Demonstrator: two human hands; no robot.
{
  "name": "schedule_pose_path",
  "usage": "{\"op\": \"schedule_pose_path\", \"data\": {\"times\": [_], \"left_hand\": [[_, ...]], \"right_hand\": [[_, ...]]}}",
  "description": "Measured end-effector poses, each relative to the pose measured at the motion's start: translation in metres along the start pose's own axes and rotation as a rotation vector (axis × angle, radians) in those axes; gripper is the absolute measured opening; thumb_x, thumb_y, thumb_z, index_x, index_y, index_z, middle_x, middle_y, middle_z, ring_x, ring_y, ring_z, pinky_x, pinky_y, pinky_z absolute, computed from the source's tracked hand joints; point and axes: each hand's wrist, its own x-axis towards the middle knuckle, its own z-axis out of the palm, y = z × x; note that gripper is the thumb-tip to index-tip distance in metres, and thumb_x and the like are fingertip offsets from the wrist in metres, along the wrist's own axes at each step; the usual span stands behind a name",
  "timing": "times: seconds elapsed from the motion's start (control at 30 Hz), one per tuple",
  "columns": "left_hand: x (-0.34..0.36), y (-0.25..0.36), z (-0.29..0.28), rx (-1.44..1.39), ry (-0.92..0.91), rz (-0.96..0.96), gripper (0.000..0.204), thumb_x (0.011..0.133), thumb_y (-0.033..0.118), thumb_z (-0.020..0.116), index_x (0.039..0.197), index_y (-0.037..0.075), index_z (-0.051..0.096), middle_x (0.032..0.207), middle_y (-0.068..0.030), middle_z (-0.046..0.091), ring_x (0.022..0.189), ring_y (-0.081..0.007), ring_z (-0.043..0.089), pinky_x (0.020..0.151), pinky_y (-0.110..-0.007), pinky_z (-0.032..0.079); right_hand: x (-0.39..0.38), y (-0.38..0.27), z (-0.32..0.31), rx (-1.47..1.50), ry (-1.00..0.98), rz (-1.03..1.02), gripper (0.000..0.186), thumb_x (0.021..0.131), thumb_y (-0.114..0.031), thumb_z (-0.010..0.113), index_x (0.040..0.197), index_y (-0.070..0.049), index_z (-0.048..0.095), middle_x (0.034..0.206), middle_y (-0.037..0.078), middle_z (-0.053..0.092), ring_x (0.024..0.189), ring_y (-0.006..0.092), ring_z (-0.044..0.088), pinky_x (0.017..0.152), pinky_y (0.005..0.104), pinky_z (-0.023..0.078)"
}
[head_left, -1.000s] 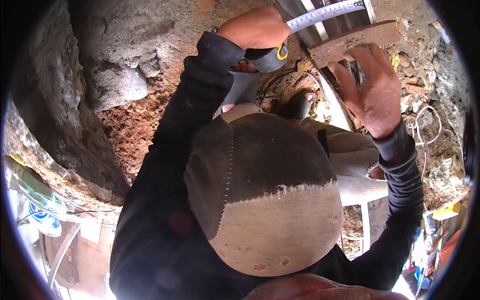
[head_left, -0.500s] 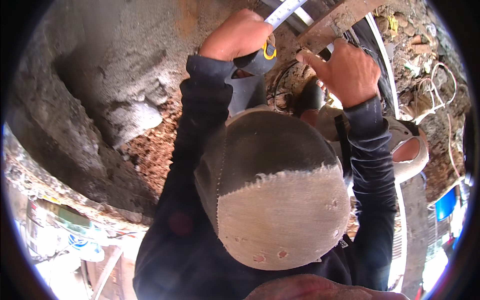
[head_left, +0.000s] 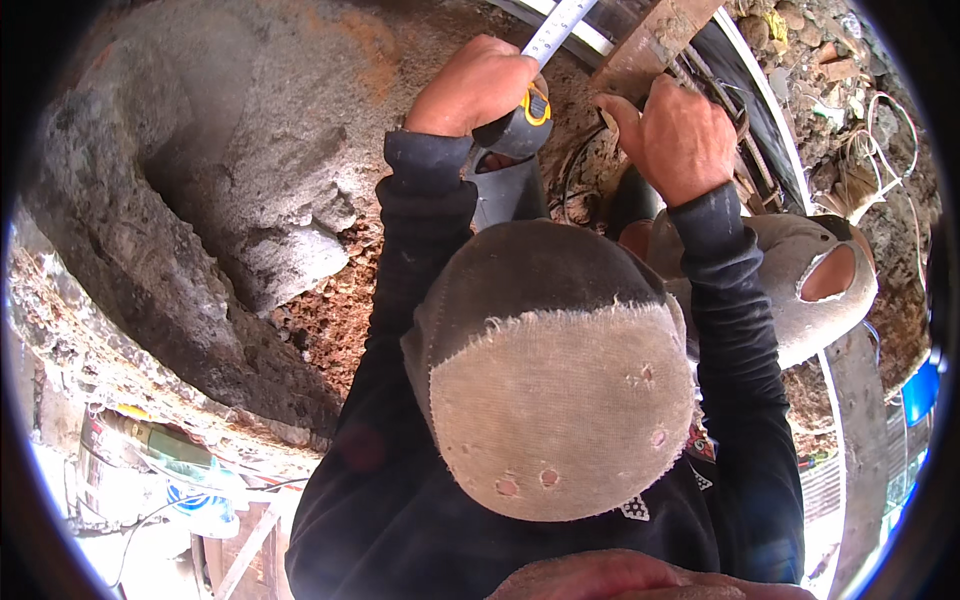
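A tape measure [head_left: 537,104] with yellow and black on its case sits in my left hand [head_left: 468,90], whose fingers are closed round it. Its pale blade [head_left: 556,32] extends up and away past the top edge, so the far end is out of sight. To the right, my right hand [head_left: 682,140] is closed at the near end of a rough brown wooden board [head_left: 655,48]. Its thumb lies at the board's lower end; the fingertips are hidden. Dark sleeves cover both arms.
My bent knee [head_left: 560,400] in worn beige cloth fills the middle; the other, torn knee [head_left: 790,285] is at right. A grey boot [head_left: 508,192] stands below my left hand. Rough concrete [head_left: 240,150] rises at left. Rubble and white cord [head_left: 880,170] lie at right.
The whole view has shifted slightly, moving the concrete and knees in the picture. My left hand still holds the tape measure, and my right hand stays by the board's end.
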Motion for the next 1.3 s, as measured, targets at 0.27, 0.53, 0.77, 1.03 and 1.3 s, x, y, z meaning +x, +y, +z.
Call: {"op": "schedule_pose_path", "data": {"times": [0.27, 0.53, 0.77, 1.03, 1.3], "left_hand": [[0.003, 0.001, 0.000, -0.078, 0.008, -0.009, 0.033, 0.086, 0.021, 0.053, 0.085, -0.004, 0.074, 0.077, -0.0189, 0.069, 0.072, -0.0227, 0.065, 0.070, -0.037, 0.049], [-0.003, 0.010, -0.007, -0.114, 0.011, -0.087, 0.035, 0.089, 0.020, 0.051, 0.084, -0.007, 0.073, 0.077, -0.0150, 0.071, 0.068, -0.0190, 0.062, 0.066, -0.034, 0.048], [0.001, 0.006, -0.005, -0.158, 0.015, -0.052, 0.035, 0.084, 0.021, 0.053, 0.084, -0.010, 0.068, 0.073, -0.0237, 0.067, 0.064, -0.0263, 0.062, 0.066, -0.041, 0.048], [-0.002, 0.013, -0.009, -0.108, -0.028, -0.043, 0.035, 0.089, 0.021, 0.051, 0.085, -0.006, 0.074, 0.077, -0.0129, 0.070, 0.071, -0.0177, 0.062, 0.069, -0.034, 0.049], [0.002, 0.003, -0.004, -0.164, 0.000, -0.108, 0.035, 0.086, 0.022, 0.053, 0.085, -0.008, 0.071, 0.074, -0.0192, 0.068, 0.066, -0.0240, 0.062, 0.067, -0.039, 0.049]], "right_hand": [[0.002, 0.000, -0.002, -0.012, -0.002, 0.040, 0.059, 0.085, -0.063, 0.065, 0.075, -0.005, 0.068, 0.063, 0.017, 0.066, 0.060, 0.0341, 0.069, 0.054, 0.0414, 0.055], [0.003, -0.003, -0.008, 0.012, -0.046, 0.048, 0.056, 0.084, -0.060, 0.068, 0.075, -0.005, 0.067, 0.062, 0.016, 0.066, 0.061, 0.0326, 0.070, 0.056, 0.0407, 0.055], [0.003, -0.001, -0.008, 0.036, -0.052, 0.058, 0.055, 0.082, -0.059, 0.069, 0.074, -0.006, 0.066, 0.061, 0.014, 0.065, 0.060, 0.0316, 0.069, 0.055, 0.0405, 0.055], [0.004, 0.000, -0.006, 0.049, -0.053, 0.056, 0.054, 0.082, -0.057, 0.071, 0.075, -0.004, 0.066, 0.062, 0.015, 0.065, 0.061, 0.0319, 0.070, 0.056, 0.0408, 0.055], [0.005, 0.001, -0.008, 0.056, -0.091, 0.053, 0.053, 0.082, -0.056, 0.071, 0.076, -0.004, 0.066, 0.062, 0.015, 0.065, 0.061, 0.0323, 0.070, 0.057, 0.0412, 0.055]]}}
